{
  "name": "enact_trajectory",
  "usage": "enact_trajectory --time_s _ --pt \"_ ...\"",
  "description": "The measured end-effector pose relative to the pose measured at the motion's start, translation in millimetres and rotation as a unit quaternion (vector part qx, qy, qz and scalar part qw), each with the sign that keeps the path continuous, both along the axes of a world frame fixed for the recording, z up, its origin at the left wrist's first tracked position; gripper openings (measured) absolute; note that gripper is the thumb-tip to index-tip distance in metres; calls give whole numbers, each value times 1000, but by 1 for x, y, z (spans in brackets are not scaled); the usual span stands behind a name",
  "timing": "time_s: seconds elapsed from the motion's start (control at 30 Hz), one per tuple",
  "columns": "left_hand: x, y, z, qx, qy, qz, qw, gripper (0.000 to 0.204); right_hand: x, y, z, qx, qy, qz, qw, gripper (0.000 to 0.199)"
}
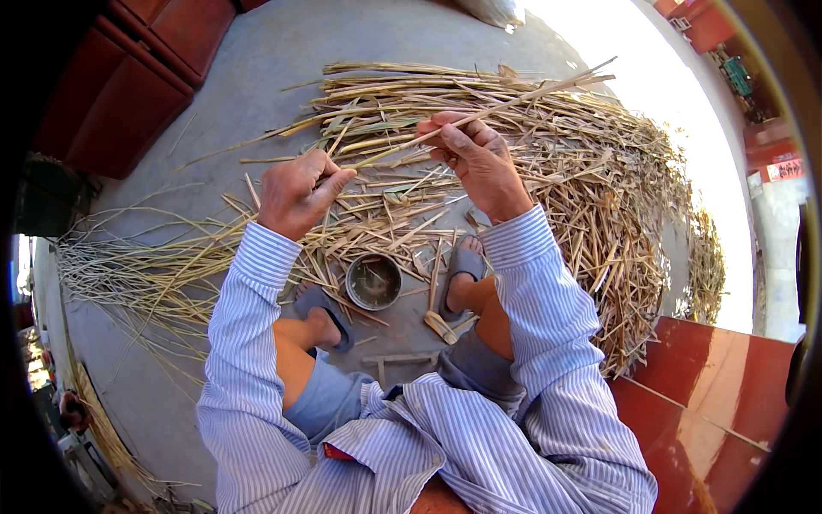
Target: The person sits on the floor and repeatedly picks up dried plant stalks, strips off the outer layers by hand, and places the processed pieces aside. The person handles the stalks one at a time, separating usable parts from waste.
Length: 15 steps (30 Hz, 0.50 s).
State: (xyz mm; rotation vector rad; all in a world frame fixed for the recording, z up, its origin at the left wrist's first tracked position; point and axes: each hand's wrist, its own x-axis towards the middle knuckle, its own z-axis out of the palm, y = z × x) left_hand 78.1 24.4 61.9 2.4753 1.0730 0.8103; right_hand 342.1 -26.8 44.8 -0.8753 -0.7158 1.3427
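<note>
Floor point(282, 60): grey concrete, carrying everything in front of me; red steps at its near right corner and red blocks at its far left corner.
Reed pile point(599, 188): the biggest heap of dry, straw-coloured stalks, spread from the far middle of the floor down along its right side, under and beyond my hands.
Loose stalks point(128, 274): a thinner fan of long stalks lying toward the left edge of the floor.
Sleeves point(248, 343): my blue-and-white striped shirt, both forearms reaching out over my knees.
Sandals point(467, 261): grey, on my feet, flat on the floor on either side of the bowl.
Bowl point(373, 281): small, round, dark metal, on the floor between my feet, below both hands.
Left hand point(295, 193): closed in a fist around the near end of the stalk, thumb pressed on top.
Right hand point(475, 154): fingers curled and pinching the same stalk further along, just apart from the left.
Held stalk point(514, 101): one long thin reed, running from my left fist up through my right fingers and slanting away to the far right, above the pile.
</note>
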Motion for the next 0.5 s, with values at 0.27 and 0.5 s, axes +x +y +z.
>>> enact_trajectory --time_s 0.27,0.5 --pt "9 -9 -3 185 45 -14 982 24 -12 9 -7 -118 -34 -95 988 23" --pt "-3 -11 -2 210 65 -41 975 23 40 5 -10 -99 -48 -158 981 20"
